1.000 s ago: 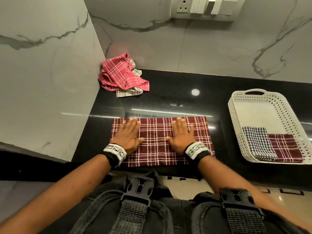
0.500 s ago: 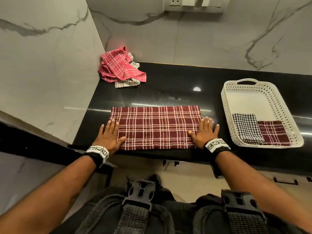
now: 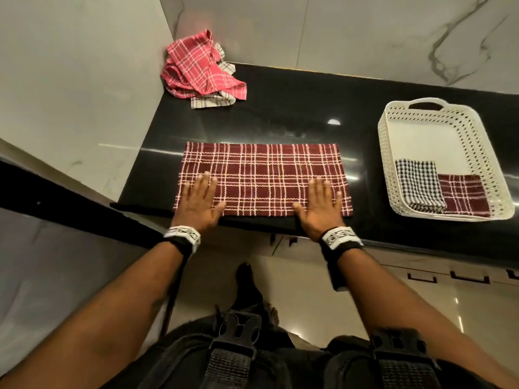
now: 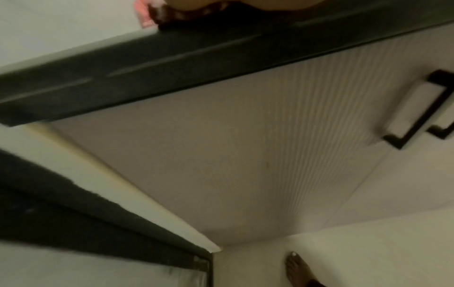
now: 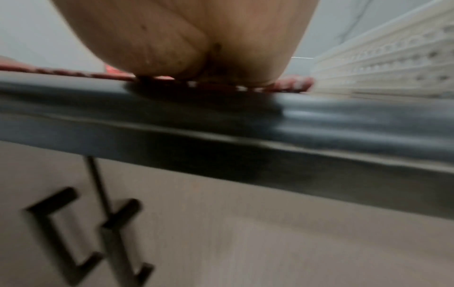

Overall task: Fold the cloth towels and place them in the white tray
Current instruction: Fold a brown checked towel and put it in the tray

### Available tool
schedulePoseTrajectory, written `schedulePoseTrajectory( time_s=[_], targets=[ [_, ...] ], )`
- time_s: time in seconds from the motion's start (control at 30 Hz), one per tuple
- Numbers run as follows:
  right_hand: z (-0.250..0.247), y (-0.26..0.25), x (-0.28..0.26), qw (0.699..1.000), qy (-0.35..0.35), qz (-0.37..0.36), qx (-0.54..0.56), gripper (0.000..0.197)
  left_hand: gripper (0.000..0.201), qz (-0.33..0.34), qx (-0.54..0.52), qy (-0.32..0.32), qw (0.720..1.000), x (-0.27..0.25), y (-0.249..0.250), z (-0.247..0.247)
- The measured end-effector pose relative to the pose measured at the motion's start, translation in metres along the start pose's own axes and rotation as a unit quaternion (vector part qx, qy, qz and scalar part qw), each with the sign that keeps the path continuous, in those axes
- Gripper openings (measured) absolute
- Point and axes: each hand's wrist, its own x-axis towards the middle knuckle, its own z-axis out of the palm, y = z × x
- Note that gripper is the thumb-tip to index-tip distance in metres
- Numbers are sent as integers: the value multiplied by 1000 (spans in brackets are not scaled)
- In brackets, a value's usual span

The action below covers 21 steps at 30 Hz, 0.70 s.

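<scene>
Maroon plaid cloth towel (image 3: 264, 178), folded into a long band, lies flat along the front edge of the black table (image 3: 295, 108). Both hands press down on it with straight, spread fingers and hold nothing: the left hand (image 3: 199, 203) lies on the towel's front left corner, the right hand (image 3: 318, 209) on its front right part, with both wrists hanging past the table's front edge. From the right wrist view the heel of the right palm sits on the towel's hem just at the table's lip.

At the right edge of the table stands the white tray (image 3: 393, 119), its walls perforated. Two folded towels lie side by side in its front part: a black-and-white checked towel (image 3: 418, 185) on the left and a maroon plaid one (image 3: 463, 195) touching it on the right. In the back left corner of the table, against the marble wall (image 3: 84, 80), a crumpled red plaid towel (image 3: 196, 68) lies heaped over a pale striped towel (image 3: 210, 101).
</scene>
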Motion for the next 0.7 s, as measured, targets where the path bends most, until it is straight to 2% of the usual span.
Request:
schedulePoseTrajectory(
  time_s=[0.13,0.23,0.33,0.4,0.47,0.57,0.63,0.7],
  targets=[
    [-6,40,-3,1000,14,11,0,78,77,-10,-12,16,1000,-10,-25,-1],
    [-3,41,-2,999,37,5,-2,76,78,-10,-31,12,999,-11,-24,-4],
    [-3,35,-2,999,45,24,15,75,66,-27,-81,23,996,-8,-20,-14],
    [-11,24,2,997,45,57,23,72,53,-30,-83,46,995,4,-19,-29],
    [-26,6,8,994,59,93,9,62,39,-12,-59,72,996,22,-18,-45],
    [-46,-29,18,992,100,80,-16,44,27,1,-52,83,995,48,-18,-62],
    [-51,-48,27,993,88,72,-1,44,26,-13,-40,66,997,63,-19,-68],
    [-53,-59,42,995,48,88,-2,53,28,-23,-27,50,998,73,-23,-70]
  ],
)
